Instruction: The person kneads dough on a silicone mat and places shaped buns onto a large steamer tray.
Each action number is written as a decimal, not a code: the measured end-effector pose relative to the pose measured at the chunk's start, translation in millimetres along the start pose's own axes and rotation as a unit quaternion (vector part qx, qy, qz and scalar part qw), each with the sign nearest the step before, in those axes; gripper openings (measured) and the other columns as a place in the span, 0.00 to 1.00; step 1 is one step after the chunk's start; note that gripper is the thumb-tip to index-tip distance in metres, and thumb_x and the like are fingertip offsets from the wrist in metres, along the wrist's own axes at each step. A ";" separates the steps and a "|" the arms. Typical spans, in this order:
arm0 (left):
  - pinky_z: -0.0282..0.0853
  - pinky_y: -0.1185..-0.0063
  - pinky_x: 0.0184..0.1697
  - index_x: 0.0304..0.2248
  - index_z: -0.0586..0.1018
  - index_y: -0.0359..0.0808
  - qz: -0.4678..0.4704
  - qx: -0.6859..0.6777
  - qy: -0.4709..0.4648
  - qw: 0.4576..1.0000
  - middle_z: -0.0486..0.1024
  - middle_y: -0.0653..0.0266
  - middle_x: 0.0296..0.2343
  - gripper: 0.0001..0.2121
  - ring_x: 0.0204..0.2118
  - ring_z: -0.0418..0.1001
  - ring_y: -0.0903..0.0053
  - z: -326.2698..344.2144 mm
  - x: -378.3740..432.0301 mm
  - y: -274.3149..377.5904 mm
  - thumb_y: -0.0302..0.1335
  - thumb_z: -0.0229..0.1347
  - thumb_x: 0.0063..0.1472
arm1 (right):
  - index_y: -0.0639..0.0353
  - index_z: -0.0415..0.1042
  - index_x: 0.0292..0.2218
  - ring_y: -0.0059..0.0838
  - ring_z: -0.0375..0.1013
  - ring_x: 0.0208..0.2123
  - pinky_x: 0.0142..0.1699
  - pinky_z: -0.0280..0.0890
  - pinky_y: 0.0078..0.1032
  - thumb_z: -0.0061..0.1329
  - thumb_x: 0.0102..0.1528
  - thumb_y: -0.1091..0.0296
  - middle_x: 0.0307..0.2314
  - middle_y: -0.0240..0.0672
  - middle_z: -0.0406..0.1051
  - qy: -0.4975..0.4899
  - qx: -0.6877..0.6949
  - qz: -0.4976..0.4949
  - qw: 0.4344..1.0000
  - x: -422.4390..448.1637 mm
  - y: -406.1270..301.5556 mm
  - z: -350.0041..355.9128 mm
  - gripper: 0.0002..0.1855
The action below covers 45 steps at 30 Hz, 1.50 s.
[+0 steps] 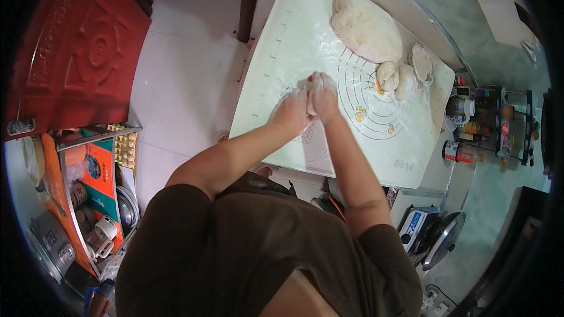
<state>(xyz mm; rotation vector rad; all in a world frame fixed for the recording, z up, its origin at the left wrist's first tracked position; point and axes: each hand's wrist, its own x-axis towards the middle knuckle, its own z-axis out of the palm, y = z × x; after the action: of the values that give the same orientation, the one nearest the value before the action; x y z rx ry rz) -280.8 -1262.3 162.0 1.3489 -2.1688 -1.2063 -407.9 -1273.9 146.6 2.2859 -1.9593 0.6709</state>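
Observation:
My left hand point(292, 112) and my right hand point(324, 94), both floury, meet over a pale kneading mat point(282, 61). Between them is a small piece of dough point(311, 108), mostly hidden by the fingers. A large mound of dough point(368, 28) rests toward the mat's far right. Just below it lie a small folded dough piece point(387, 76) and an oval dough piece point(406, 82), side by side. Beside these, near the mat's right edge, stands a small container of flour point(421, 64), seemingly wrapped in clear plastic.
A rack of bottles and jars point(493, 119) stands right of the mat. Below it are a portable stove point(414, 229) and a glass pan lid point(443, 241). At left are a red panelled door point(83, 48), a loaded shelf point(88, 198) and an egg tray point(125, 145).

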 end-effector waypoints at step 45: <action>0.37 0.67 0.57 0.51 0.56 0.31 -0.011 0.184 0.126 0.975 0.48 0.49 0.52 0.28 0.56 0.44 0.58 -42.5 -9.4 -56.6 0.37 0.47 0.54 | 0.53 0.51 0.53 0.49 0.40 0.56 0.56 0.34 0.50 0.38 0.51 0.53 0.54 0.46 0.44 0.001 -0.030 0.005 1.000 66.4 -10.7 -4.8 0.30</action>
<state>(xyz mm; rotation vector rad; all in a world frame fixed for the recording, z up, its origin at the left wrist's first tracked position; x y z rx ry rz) -216.0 -1286.6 144.1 1.5748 -2.2644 -0.6109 -392.4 -1331.9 177.2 2.2423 -1.9628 0.6066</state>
